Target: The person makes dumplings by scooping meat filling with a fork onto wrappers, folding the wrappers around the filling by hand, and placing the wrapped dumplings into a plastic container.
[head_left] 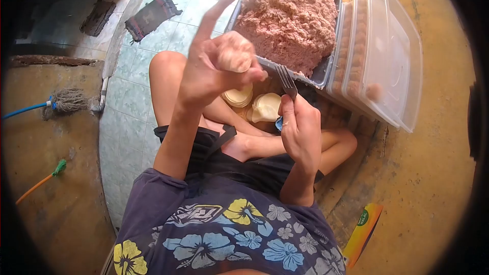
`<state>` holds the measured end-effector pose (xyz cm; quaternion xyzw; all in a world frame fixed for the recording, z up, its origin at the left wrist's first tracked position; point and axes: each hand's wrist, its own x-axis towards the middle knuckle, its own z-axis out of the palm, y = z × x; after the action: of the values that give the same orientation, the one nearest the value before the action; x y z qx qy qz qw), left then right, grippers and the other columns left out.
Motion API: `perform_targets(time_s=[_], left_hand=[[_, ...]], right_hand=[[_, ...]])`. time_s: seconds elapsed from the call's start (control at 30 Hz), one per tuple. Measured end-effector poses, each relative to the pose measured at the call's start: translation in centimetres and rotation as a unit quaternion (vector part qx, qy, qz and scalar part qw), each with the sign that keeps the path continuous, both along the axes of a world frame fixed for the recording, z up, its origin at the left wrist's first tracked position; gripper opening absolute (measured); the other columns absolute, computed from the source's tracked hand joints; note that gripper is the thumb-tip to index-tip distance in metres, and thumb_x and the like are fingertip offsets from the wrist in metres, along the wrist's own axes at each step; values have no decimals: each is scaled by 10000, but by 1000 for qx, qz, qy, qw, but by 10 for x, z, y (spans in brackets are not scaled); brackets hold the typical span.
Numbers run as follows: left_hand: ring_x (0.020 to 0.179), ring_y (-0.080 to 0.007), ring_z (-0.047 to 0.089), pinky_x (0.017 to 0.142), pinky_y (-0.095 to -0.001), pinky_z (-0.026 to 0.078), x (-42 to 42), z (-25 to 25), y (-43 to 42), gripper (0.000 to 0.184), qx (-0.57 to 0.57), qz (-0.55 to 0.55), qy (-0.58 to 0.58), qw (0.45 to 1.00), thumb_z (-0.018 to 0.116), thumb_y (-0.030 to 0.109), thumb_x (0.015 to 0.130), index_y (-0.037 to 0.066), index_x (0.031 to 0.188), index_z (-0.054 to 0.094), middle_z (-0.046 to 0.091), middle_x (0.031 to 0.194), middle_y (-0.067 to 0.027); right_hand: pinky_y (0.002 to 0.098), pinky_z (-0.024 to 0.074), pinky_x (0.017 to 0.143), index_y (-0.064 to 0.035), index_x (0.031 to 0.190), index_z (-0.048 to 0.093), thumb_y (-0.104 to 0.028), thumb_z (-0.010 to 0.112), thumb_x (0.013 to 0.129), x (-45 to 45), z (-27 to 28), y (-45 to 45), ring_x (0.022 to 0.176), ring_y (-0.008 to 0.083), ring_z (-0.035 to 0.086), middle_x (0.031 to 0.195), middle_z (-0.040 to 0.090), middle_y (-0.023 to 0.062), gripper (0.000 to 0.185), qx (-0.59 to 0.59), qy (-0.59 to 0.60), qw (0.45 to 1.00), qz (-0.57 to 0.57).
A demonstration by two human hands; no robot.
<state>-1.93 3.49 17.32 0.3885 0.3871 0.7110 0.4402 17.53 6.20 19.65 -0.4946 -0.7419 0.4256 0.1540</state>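
Observation:
My left hand (211,69) is raised in front of my knee with its index finger stretched up. Its other fingers and thumb close around a small pinkish, meat-filled dumpling (236,57), slightly blurred. In my right hand (301,127) is a metal fork (286,80), tines up. Something blue shows below that fist. Between the hands lie two stacks of round pale dumpling wrappers (266,107), one partly behind my left wrist. Just beyond them, a grey tray (320,77) holds a large mound of pink ground meat (290,18).
Stacked clear plastic boxes (392,66) with rows of round pieces stand right of the tray. A yellow-orange packet (362,234) lies at lower right. On the left are a grey mop (70,100), a green brush (59,167) and a dark rag (152,16). My crossed legs surround the wrappers.

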Motion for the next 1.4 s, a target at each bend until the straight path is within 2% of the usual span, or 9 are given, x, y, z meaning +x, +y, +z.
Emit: perform_targets(time_s=[0.37, 0.5, 0.67, 0.77, 0.87, 0.97, 1.1, 1.27, 1.4], left_hand=[[716, -27, 565, 652, -174, 472, 17, -26, 13, 887, -70, 145, 249, 955, 827, -44, 664, 68, 1454, 440, 617, 735, 28], [719, -73, 602, 650, -177, 494, -13, -18, 0, 954, -36, -26, 12, 999, 791, -85, 699, 63, 1516, 320, 618, 808, -24], [693, -42, 584, 631, -212, 469, 9, -26, 9, 709, -40, -4, 297, 954, 719, -39, 713, 29, 1391, 524, 640, 783, -7], [732, -62, 622, 654, -246, 522, 12, -49, 17, 805, -55, 95, 308, 945, 775, 40, 696, 181, 1437, 492, 681, 988, -55], [797, -78, 634, 712, -226, 538, 3, -46, 9, 987, -35, -81, 39, 995, 803, -16, 671, 144, 1523, 333, 670, 1138, -51], [808, -82, 630, 723, -223, 529, -3, -45, 11, 1039, -21, -97, 5, 995, 811, -49, 651, 74, 1538, 283, 599, 1251, -57], [711, -68, 608, 645, -219, 489, 6, -36, 16, 979, -27, -70, 91, 993, 759, -54, 642, 80, 1519, 345, 692, 806, -14], [659, -45, 548, 606, -216, 453, 3, -45, 15, 871, -58, -20, 199, 978, 704, -73, 675, 149, 1474, 437, 635, 746, -4], [696, -34, 547, 629, -201, 457, -5, -63, 15, 866, -123, -11, 141, 982, 699, -87, 714, 143, 1489, 391, 633, 781, -1]], right_hand=[[485, 454, 656, 27, 868, 566, -119, 568, 924, -12, -19, 2, 769, 457, 602, 815, 604, 268, 157, 46, -26, 994, 96], [460, 469, 666, 27, 919, 629, -76, 612, 898, 19, -7, 15, 748, 400, 624, 822, 625, 223, 107, 178, -38, 983, 4], [452, 454, 630, 20, 926, 655, -14, 600, 848, -9, 31, 36, 690, 374, 595, 756, 578, 177, 102, 246, -27, 956, 156], [354, 473, 636, 33, 991, 667, 8, 619, 862, -5, 53, 54, 671, 308, 621, 769, 626, 161, 139, 271, -124, 944, 142], [349, 486, 621, 31, 937, 637, 27, 620, 843, -17, 63, 42, 667, 291, 646, 781, 644, 171, 96, 235, -67, 961, 128], [384, 474, 603, 18, 896, 602, 24, 618, 829, -27, 61, 44, 657, 315, 632, 763, 625, 174, 69, 193, -70, 965, 166], [464, 446, 608, -9, 867, 559, -10, 618, 820, -34, 63, 44, 680, 383, 598, 738, 585, 173, 75, 203, -124, 954, 185], [437, 450, 585, -11, 834, 588, 3, 630, 814, -46, 45, 41, 646, 368, 590, 736, 603, 160, 48, 232, -135, 948, 170], [323, 448, 561, 1, 879, 635, 23, 642, 841, -39, 30, 46, 588, 165, 592, 687, 617, 120, 45, 167, -16, 985, 30]])
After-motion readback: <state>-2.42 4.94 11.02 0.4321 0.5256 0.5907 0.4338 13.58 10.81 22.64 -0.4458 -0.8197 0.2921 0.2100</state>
